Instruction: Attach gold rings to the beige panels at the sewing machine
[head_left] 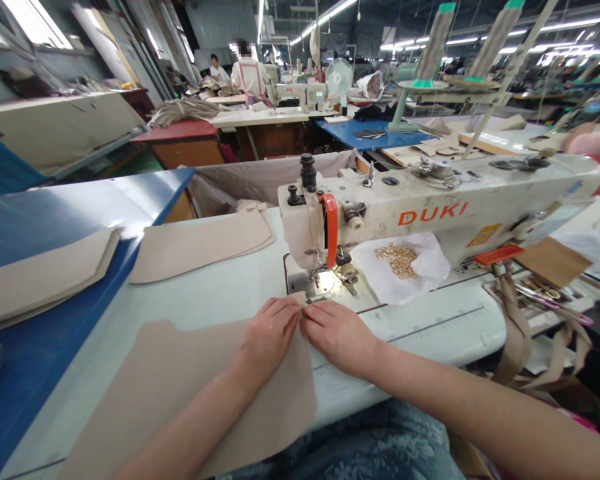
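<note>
Left hand and right hand palm-down, fingertips meeting on top corner of beige panel. Fingers bent; can't tell if pinching or just pressing. Corner sits just in front of presser foot of DUKI sewing machine. Gold fittings on white sheet under machine arm. More cut panels stacked on the left, near blue table.

Beige fabric panel, white sewing machine with orange lettering, blue table.
</note>
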`<state>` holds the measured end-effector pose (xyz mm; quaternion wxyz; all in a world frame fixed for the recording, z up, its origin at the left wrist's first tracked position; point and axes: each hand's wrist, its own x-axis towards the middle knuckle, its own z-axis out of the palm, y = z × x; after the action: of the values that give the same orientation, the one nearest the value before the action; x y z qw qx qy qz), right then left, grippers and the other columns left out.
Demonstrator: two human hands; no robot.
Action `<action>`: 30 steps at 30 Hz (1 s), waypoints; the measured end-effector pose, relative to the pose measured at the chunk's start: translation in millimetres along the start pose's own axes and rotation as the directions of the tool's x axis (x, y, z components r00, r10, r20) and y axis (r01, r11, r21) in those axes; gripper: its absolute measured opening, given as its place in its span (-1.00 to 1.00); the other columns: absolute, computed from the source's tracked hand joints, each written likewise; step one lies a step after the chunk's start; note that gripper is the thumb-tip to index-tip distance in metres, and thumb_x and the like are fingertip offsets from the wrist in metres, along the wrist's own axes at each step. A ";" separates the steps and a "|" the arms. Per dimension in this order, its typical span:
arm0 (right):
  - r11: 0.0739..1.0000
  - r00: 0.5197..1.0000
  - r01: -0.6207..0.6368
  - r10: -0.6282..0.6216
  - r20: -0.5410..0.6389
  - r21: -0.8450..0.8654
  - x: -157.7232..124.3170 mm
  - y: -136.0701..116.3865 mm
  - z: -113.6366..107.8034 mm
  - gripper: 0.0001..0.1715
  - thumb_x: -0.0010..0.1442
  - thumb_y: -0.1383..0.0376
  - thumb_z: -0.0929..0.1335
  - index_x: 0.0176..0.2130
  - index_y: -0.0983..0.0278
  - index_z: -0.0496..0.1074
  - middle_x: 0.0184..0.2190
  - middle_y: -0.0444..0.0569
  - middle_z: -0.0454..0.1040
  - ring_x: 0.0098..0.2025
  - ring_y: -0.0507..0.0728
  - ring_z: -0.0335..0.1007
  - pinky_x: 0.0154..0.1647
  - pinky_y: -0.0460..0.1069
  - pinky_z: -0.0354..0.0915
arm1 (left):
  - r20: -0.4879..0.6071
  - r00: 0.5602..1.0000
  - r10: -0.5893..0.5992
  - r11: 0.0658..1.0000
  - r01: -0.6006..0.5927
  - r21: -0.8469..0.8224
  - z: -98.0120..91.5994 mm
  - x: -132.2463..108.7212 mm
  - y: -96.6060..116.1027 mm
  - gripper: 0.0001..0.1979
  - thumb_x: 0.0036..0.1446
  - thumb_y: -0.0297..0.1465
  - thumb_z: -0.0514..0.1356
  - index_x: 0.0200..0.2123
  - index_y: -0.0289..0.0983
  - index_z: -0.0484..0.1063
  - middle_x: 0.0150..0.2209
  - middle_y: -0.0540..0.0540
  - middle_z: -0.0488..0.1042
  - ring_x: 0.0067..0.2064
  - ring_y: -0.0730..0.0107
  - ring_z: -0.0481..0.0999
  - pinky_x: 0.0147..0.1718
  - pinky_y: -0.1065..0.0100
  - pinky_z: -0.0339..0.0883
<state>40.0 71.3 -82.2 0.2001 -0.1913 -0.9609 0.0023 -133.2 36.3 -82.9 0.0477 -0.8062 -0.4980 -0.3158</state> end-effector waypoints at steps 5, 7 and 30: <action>1.000 0.999 0.007 -0.007 0.035 -0.007 2.0 -0.3 -2.4 -0.90 0.24 0.41 0.31 -0.23 0.40 0.42 -0.19 0.11 0.45 -0.07 0.18 0.30 -0.02 0.06 0.28 | -0.009 1.000 0.001 1.000 -0.001 -0.004 -1.7 -0.8 1.5 -0.79 0.25 -0.48 0.01 -0.33 -0.28 0.45 -0.34 -0.11 0.53 -0.28 0.32 0.49 -0.26 0.26 0.46; 1.000 0.999 0.016 -0.015 0.042 -0.017 2.1 0.0 -3.6 -0.90 0.23 0.41 0.32 -0.23 0.40 0.42 -0.20 0.10 0.45 -0.08 0.18 0.30 -0.02 0.06 0.27 | -0.018 1.000 0.006 1.000 -0.006 0.003 -1.3 -0.2 2.0 -0.79 0.25 -0.48 0.01 -0.33 -0.30 0.45 -0.35 -0.11 0.53 -0.29 0.32 0.48 -0.26 0.27 0.46; 0.995 0.999 -0.038 0.037 -0.012 -0.091 5.7 48.9 -8.5 -0.84 0.27 0.42 0.26 -0.18 0.37 0.41 -0.19 0.07 0.49 -0.23 0.15 0.36 -0.25 0.03 0.28 | -0.008 0.999 0.041 0.999 -0.041 0.003 27.2 46.0 -12.0 -0.77 0.23 -0.47 0.00 -0.34 -0.26 0.46 -0.36 -0.11 0.54 -0.29 0.28 0.48 -0.25 0.24 0.43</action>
<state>56.4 118.1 -76.2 0.1959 -0.2182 -0.9553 -0.0389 -116.6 88.4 -81.7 0.0574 -0.8150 -0.4814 -0.3175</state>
